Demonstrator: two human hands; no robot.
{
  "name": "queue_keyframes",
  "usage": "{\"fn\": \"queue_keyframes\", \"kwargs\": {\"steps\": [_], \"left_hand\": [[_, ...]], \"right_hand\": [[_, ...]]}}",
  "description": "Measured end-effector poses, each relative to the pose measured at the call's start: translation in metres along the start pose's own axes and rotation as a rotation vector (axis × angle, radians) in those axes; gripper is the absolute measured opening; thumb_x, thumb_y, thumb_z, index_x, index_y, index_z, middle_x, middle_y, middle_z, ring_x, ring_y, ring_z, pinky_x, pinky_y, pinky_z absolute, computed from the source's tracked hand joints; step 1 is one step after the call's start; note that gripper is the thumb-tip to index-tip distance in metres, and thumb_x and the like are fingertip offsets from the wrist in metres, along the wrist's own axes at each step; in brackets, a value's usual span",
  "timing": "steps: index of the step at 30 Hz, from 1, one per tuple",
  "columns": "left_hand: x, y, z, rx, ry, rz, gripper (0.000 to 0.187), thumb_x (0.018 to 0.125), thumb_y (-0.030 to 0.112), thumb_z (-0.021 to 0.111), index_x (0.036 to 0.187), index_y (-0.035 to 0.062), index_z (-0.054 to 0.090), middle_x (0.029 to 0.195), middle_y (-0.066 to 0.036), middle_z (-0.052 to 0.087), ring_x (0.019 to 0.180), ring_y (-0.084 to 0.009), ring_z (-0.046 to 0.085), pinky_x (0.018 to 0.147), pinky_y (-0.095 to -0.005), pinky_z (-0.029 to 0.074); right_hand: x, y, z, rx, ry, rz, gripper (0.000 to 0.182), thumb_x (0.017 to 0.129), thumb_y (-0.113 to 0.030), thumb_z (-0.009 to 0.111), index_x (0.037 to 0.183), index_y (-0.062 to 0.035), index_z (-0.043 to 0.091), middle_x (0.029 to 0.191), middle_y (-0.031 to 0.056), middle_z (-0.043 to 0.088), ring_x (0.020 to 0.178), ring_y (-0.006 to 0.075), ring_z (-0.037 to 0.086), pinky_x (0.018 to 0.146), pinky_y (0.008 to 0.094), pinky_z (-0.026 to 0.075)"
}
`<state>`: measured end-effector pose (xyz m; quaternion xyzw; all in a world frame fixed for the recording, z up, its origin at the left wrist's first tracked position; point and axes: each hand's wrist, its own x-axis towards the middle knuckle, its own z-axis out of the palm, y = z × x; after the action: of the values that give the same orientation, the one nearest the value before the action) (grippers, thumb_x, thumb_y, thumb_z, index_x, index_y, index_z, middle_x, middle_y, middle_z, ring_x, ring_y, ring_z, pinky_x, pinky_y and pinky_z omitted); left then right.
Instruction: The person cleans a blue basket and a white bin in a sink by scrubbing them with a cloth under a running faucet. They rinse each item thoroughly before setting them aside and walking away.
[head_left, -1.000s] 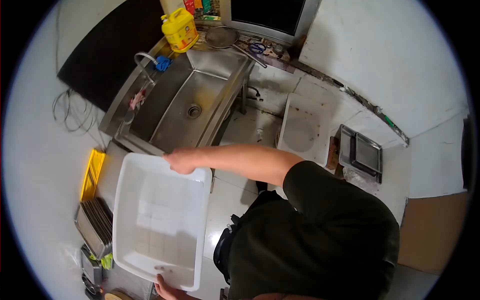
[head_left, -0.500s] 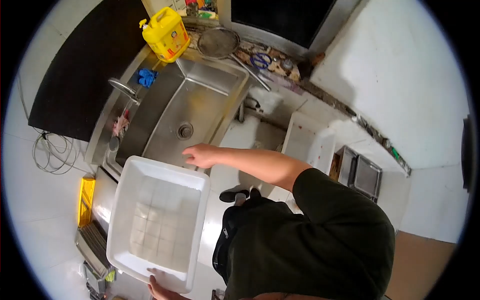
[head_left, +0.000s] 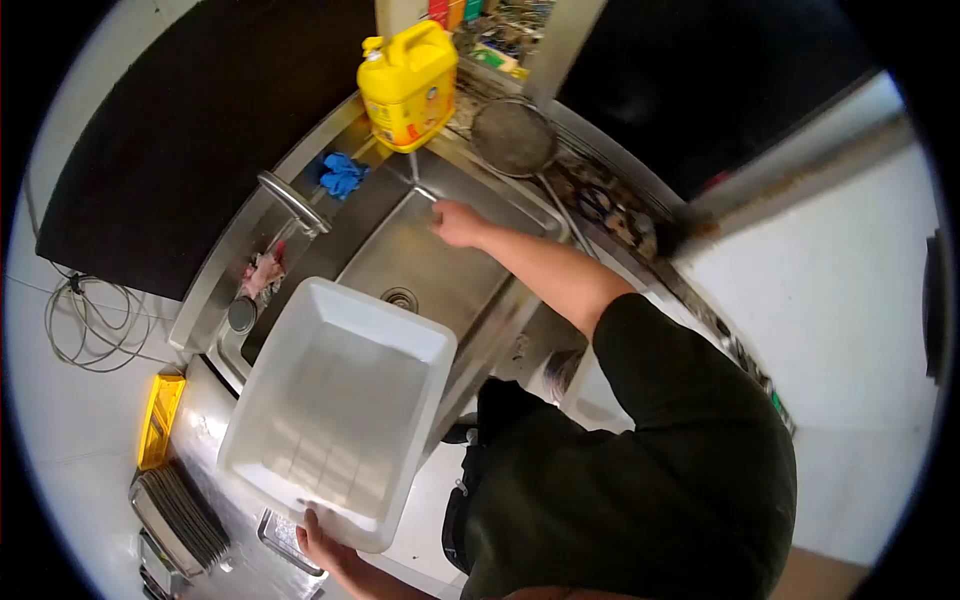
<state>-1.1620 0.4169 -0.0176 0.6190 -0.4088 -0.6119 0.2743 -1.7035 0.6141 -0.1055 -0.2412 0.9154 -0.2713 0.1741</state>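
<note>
My left hand (head_left: 318, 543) grips the lower rim of a deep white plastic tub (head_left: 345, 400), which is tilted and overlaps the near side of the steel sink. Faint straight lines and bright patches show on the tub's bottom; whether they are contents or reflections is unclear. Over the far part of the sink basin (head_left: 430, 250) is my right hand (head_left: 460, 222), its fingers curled together. What it holds, if anything, is hidden. Nearest to that hand are a yellow jug (head_left: 408, 90) on the sink's back corner and a blue cloth or glove (head_left: 343, 175) on the ledge.
A faucet (head_left: 295, 203) arches over the sink's ledge. A round strainer (head_left: 513, 138) with a long handle lies at the back. Pinkish scraps (head_left: 262, 275) sit on the ledge. At the lower left are a yellow slicer (head_left: 160, 422) and stacked trays (head_left: 180, 515).
My right hand has moved up and farther over the basin, and its fingers have closed together. The tub, still in my left hand, has shifted right. The whole view has shifted.
</note>
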Motion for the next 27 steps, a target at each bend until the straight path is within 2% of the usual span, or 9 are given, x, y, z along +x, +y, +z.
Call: {"fn": "queue_keyframes", "kwargs": {"steps": [1, 5, 7, 14, 17, 20, 21, 22, 27], "left_hand": [[0.006, -0.001, 0.015, 0.028, 0.009, -0.025, 0.030, 0.083, 0.011, 0.062, 0.110, 0.0000, 0.056, 0.099, -0.011, 0.061, 0.086, -0.0239, 0.059, 0.073, -0.0362, 0.050], [0.024, -0.006, 0.082, 0.018, -0.058, -0.028, 0.035, 0.085, 0.010, 0.059, 0.114, -0.0069, 0.052, 0.103, -0.016, 0.059, 0.090, -0.0261, 0.059, 0.078, -0.0385, 0.050], [0.020, -0.001, 0.124, -0.046, -0.055, -0.070, 0.035, 0.086, 0.011, 0.060, 0.115, -0.0077, 0.051, 0.104, -0.017, 0.060, 0.091, -0.0263, 0.060, 0.079, -0.0382, 0.051], [0.057, -0.050, 0.187, 0.028, -0.038, -0.089, 0.029, 0.085, 0.011, 0.060, 0.109, -0.0052, 0.056, 0.096, -0.012, 0.062, 0.084, -0.0217, 0.061, 0.075, -0.0337, 0.050], [0.073, -0.071, 0.195, -0.015, -0.085, -0.123, 0.030, 0.085, 0.009, 0.058, 0.112, -0.0044, 0.055, 0.097, -0.012, 0.061, 0.086, -0.0218, 0.060, 0.078, -0.0342, 0.049], [0.079, -0.083, 0.200, -0.053, -0.101, -0.125, 0.030, 0.086, 0.008, 0.056, 0.114, -0.0045, 0.054, 0.099, -0.013, 0.061, 0.087, -0.0220, 0.061, 0.079, -0.0345, 0.049], [0.080, -0.084, 0.200, -0.041, -0.105, -0.132, 0.029, 0.086, 0.007, 0.056, 0.113, -0.0047, 0.054, 0.099, -0.013, 0.061, 0.087, -0.0220, 0.061, 0.079, -0.0345, 0.049], [0.080, -0.086, 0.201, -0.027, -0.109, -0.139, 0.029, 0.087, 0.007, 0.056, 0.113, -0.0048, 0.054, 0.100, -0.013, 0.062, 0.086, -0.0219, 0.061, 0.079, -0.0346, 0.049], [0.083, -0.097, 0.198, -0.051, -0.088, -0.168, 0.026, 0.087, 0.007, 0.056, 0.110, -0.0051, 0.056, 0.098, -0.011, 0.063, 0.084, -0.0205, 0.062, 0.076, -0.0334, 0.050]], "right_hand": [[0.030, -0.007, 0.009, 0.019, -0.041, 0.023, 0.043, 0.081, -0.029, 0.064, 0.113, -0.0012, 0.057, 0.104, 0.0203, 0.062, 0.101, 0.0332, 0.058, 0.088, 0.0380, 0.047], [0.138, -0.047, 0.050, 0.036, 0.285, -0.152, 0.057, 0.077, -0.029, 0.068, 0.124, -0.0033, 0.050, 0.114, 0.0245, 0.055, 0.106, 0.0385, 0.053, 0.090, 0.0411, 0.046], [0.159, -0.074, 0.047, -0.015, 0.268, -0.182, 0.065, 0.079, -0.031, 0.066, 0.132, -0.0035, 0.039, 0.124, 0.0231, 0.048, 0.114, 0.0398, 0.047, 0.093, 0.0453, 0.044], [0.212, -0.097, 0.074, 0.021, 0.254, -0.184, 0.062, 0.076, -0.036, 0.068, 0.124, -0.0063, 0.043, 0.126, 0.0215, 0.046, 0.116, 0.0394, 0.044, 0.096, 0.0470, 0.038], [0.204, -0.104, 0.078, -0.102, 0.682, -0.339, 0.049, 0.077, -0.031, 0.066, 0.116, -0.0064, 0.050, 0.122, 0.0172, 0.050, 0.115, 0.0366, 0.046, 0.095, 0.0477, 0.038], [0.200, -0.116, 0.070, -0.040, 0.420, -0.811, 0.036, 0.080, -0.023, 0.062, 0.112, -0.0077, 0.056, 0.117, 0.0119, 0.054, 0.111, 0.0327, 0.050, 0.092, 0.0450, 0.041], [0.206, -0.117, 0.080, 0.054, 0.177, -0.926, 0.025, 0.085, -0.017, 0.054, 0.107, -0.0089, 0.060, 0.114, 0.0085, 0.056, 0.105, 0.0298, 0.054, 0.089, 0.0416, 0.044], [0.205, -0.125, 0.085, -0.004, 0.182, -0.990, 0.025, 0.086, -0.017, 0.050, 0.107, -0.0094, 0.060, 0.114, 0.0091, 0.057, 0.103, 0.0300, 0.056, 0.088, 0.0410, 0.045], [0.216, -0.164, 0.090, -0.271, 0.027, -0.956, 0.026, 0.089, -0.018, 0.044, 0.104, -0.0081, 0.061, 0.111, 0.0096, 0.059, 0.100, 0.0300, 0.058, 0.086, 0.0405, 0.047]]}}
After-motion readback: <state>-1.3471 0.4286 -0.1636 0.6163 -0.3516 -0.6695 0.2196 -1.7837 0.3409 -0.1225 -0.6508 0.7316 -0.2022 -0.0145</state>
